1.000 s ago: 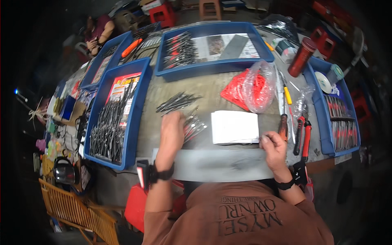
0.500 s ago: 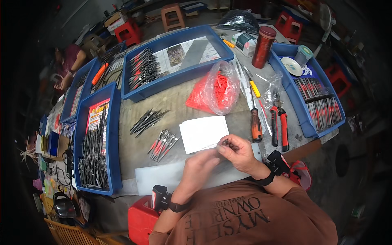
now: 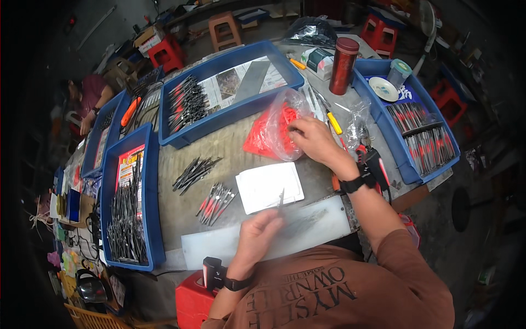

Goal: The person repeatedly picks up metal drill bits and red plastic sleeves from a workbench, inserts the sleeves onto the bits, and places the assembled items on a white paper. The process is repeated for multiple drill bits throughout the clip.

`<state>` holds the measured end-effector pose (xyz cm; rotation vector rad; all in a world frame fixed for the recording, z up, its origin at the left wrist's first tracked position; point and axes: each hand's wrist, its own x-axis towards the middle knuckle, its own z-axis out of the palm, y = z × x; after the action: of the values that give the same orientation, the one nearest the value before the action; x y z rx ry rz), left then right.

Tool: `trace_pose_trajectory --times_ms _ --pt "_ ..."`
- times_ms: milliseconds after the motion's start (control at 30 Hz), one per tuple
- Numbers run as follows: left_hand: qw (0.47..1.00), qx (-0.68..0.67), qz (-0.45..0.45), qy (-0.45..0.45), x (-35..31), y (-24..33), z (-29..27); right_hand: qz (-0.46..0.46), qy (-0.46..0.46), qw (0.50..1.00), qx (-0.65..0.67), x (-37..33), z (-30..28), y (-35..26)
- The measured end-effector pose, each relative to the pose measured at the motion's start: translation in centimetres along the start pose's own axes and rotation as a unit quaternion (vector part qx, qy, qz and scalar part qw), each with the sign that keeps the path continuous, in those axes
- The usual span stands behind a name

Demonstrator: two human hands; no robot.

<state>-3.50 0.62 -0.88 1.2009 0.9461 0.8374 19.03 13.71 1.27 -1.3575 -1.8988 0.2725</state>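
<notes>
My left hand (image 3: 258, 233) is closed, its fingertips pinching a slim grey metal rod (image 3: 282, 196) that points up over a white paper pad (image 3: 269, 187). My right hand (image 3: 319, 141) reaches forward to a clear plastic bag (image 3: 296, 101) full of small red plastic pieces (image 3: 263, 134). Its fingers are bent together at the bag's mouth; whatever they pinch is hidden. Left of the pad lie a small group of rods with red parts (image 3: 215, 204) and a pile of plain dark rods (image 3: 197, 172). A translucent white board (image 3: 213, 244) lies along the near table edge.
Blue trays with dark rods stand at the left (image 3: 159, 219) and far side (image 3: 219, 123). Another blue tray (image 3: 408, 164) holds red-and-black bundles at the right. Pliers (image 3: 364, 143), a yellow-handled tool (image 3: 334, 123) and a red flask (image 3: 344, 66) stand near it. Another person (image 3: 93, 98) sits far left.
My hands were together over the near edge of the pad. The right has moved forward to the bag of red pieces; the left stays near the board, now showing the rod.
</notes>
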Motion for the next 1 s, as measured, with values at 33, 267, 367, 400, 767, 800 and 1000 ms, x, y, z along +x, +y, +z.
trace_pose_trajectory --times_ms 33,267,367,400,767,800,1000 --pt "1.0 0.004 0.001 -0.002 0.0 0.0 0.1 -0.038 -0.004 0.998 -0.049 0.5 0.5 0.3" --pt "1.0 0.017 0.008 -0.018 -0.1 0.2 -0.1 -0.034 -0.108 0.963 -0.246 1.9 4.1 1.2" --pt "1.0 0.002 0.008 -0.003 -0.2 0.1 0.1 -0.065 -0.102 0.957 -0.265 2.2 4.5 1.4" --pt "1.0 -0.015 0.011 0.002 -0.2 0.1 0.2 -0.061 -0.117 0.955 -0.267 2.2 4.4 1.4" --pt "0.999 -0.036 0.015 0.028 0.0 -0.2 -0.2 0.004 -0.132 0.957 -0.256 1.6 0.7 -0.4" --pt "0.998 -0.053 0.011 0.026 0.0 -0.1 -0.2 0.015 -0.131 0.959 -0.25 1.4 0.2 -0.6" --pt "0.994 -0.109 0.01 0.021 0.2 0.7 -0.4 -0.014 -0.087 0.99 -0.11 -1.1 -2.4 -2.0"
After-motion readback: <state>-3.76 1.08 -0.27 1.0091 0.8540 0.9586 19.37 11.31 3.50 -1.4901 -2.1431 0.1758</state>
